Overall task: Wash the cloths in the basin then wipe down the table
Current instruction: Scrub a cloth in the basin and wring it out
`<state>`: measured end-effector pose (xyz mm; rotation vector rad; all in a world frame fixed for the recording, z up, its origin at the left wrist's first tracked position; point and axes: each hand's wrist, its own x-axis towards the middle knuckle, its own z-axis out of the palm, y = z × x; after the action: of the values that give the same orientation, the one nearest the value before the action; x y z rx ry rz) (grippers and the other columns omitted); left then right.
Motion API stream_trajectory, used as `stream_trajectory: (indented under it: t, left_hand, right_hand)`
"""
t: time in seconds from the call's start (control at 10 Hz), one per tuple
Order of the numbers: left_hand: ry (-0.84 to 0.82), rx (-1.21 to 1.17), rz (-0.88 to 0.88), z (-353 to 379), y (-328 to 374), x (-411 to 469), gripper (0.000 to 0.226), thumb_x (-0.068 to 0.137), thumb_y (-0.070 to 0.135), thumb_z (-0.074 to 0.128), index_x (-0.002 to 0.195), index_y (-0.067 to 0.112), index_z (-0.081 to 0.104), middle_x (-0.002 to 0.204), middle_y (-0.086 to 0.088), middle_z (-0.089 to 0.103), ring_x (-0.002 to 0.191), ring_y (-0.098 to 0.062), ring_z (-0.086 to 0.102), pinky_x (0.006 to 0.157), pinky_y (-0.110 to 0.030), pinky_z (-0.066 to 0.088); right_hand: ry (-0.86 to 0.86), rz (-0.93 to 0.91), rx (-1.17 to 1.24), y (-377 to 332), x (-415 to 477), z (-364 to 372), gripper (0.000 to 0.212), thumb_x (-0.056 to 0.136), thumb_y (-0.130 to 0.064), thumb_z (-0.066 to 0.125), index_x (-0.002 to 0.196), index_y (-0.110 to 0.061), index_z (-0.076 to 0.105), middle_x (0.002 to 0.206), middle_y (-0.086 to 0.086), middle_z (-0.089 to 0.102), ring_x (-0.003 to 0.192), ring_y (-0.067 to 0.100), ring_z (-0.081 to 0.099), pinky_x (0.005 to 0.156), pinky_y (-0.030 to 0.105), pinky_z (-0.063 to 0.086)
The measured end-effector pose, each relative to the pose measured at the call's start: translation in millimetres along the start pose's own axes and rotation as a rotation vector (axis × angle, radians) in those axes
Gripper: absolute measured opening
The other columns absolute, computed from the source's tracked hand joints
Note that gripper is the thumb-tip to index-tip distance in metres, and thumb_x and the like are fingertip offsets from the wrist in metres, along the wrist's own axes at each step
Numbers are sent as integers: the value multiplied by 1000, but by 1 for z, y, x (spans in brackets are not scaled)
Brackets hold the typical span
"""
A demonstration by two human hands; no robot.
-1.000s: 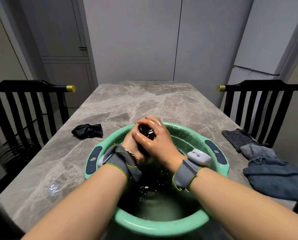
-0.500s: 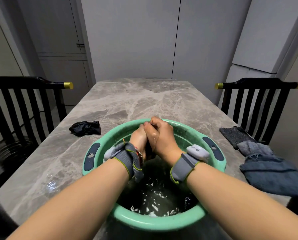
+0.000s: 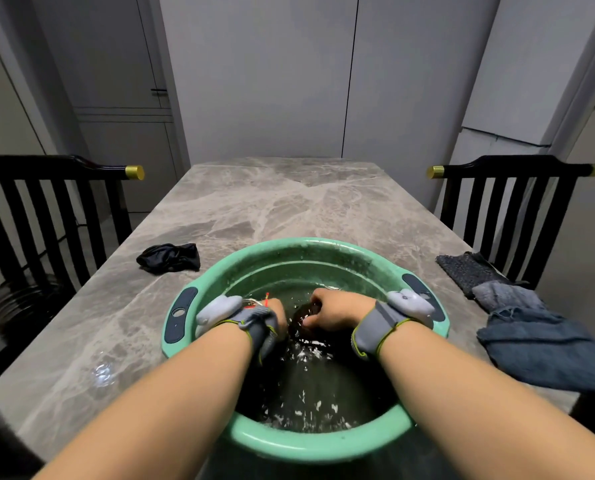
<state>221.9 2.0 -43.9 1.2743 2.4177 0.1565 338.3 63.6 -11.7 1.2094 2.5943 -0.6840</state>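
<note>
Washing step: first half of the task, cloth wash in progress; table wipe not yet started.
Right hand: right hand (image 3: 336,311) is low in the basin (image 3: 317,445), fingers curled into a fist round the wet cloth (image 3: 303,325).
Left hand: left hand (image 3: 278,318) sits just beside the right one and against the same cloth. Its fingers are hidden behind the wristband (image 3: 254,323), so cannot tell if it grips or only presses.
Task thing: the wet cloth is dark, bunched between the two hands at the water (image 3: 306,393) surface, in the far half of the basin.
Basin place: on the near end of the table (image 3: 272,209), close to the person.
Next move, my guess: squeeze the cloth out above the water, set it aside, then pick an unwashed one. This calls for a firm two-hand twist held over the basin so drips stay inside.
Cloth count: 5 as far as I can tell.
- 1 wet cloth in the basin.
- 1 black cloth (image 3: 169,258) crumpled on the table, left of the basin, apart from it.
- 3 overlapping at the right table edge: grey cloth (image 3: 465,270), pale blue cloth (image 3: 507,296), blue cloth (image 3: 545,348).
Other counts: 1 basin, 1 table, 2 chairs (left chair (image 3: 47,209), right chair (image 3: 510,209)), 2 wristbands, 1 puddle (image 3: 102,372) on the table left of the basin.
</note>
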Motion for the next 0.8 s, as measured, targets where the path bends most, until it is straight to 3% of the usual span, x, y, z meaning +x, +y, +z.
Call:
stream_trajectory:
  t: [0.1, 0.2, 0.3, 0.4, 0.5, 0.6, 0.7, 0.8]
  left_hand:
    - [-11, 37, -4, 4, 0, -3, 33, 96, 16, 46, 126, 9, 56, 115, -18, 63, 90, -13, 43, 71, -23, 32]
    - [103, -3, -53, -8, 2, -2, 38, 96, 27, 48, 121, 2, 61, 77, -14, 71, 94, -17, 56, 66, -24, 44]
    - [5, -315, -44, -24, 18, -10, 55, 104, 35, 21, 135, -4, 45, 142, -18, 46, 137, -26, 38, 108, -25, 27]
    - [64, -620, 11, -39, 22, -10, 60, 103, 40, 20, 137, -3, 44, 148, -20, 37, 140, -24, 33, 109, -21, 25]
    - [224, -777, -38, -45, 14, -4, 57, 95, 50, 39, 95, 2, 70, 109, -23, 65, 115, -30, 57, 92, -27, 40]
    - [443, -774, -52, -46, 15, -14, 47, 87, 46, 58, 53, 15, 48, 64, -9, 56, 81, -30, 59, 73, -28, 41]
    - [580, -502, -67, -40, 16, -20, 25, 84, 40, 61, 78, 16, 62, 98, -10, 67, 102, -30, 62, 82, -31, 47]
    - [515, -127, 23, -34, 10, -19, 30, 87, 38, 57, 108, 18, 62, 121, -10, 56, 113, -32, 55, 91, -36, 46]
  right_hand:
    - [-47, 41, -57, 2, 1, -4, 19, 92, -27, 57, 101, -10, 59, 108, 8, 62, 106, 24, 54, 72, 26, 40]
    - [143, 119, 53, 9, 8, -7, 15, 89, -13, 55, 75, -17, 52, 105, 15, 60, 102, 26, 57, 70, 24, 38]
    - [269, 15, 495, 4, 10, -7, 35, 84, -2, 61, 66, -21, 37, 67, 4, 49, 56, 14, 47, 44, 18, 33]
    - [261, -55, 1053, -7, 7, -10, 34, 87, 7, 53, 70, -19, 38, 55, 2, 39, 35, 7, 35, 43, 18, 29]
    - [367, -76, 1168, -11, 7, -16, 34, 83, 9, 52, 69, -19, 39, 60, 3, 39, 49, 15, 36, 49, 23, 27]
    - [625, -53, 885, -11, 1, -19, 32, 75, 7, 53, 64, -19, 37, 57, 1, 38, 53, 18, 34, 47, 25, 28]
    - [717, -20, 431, -12, -11, -16, 20, 74, -4, 52, 69, -19, 40, 77, 6, 50, 77, 27, 48, 63, 28, 34]
    - [564, 78, 78, -11, -13, -10, 23, 82, -14, 53, 104, -19, 52, 123, 14, 45, 119, 34, 41, 91, 38, 40]
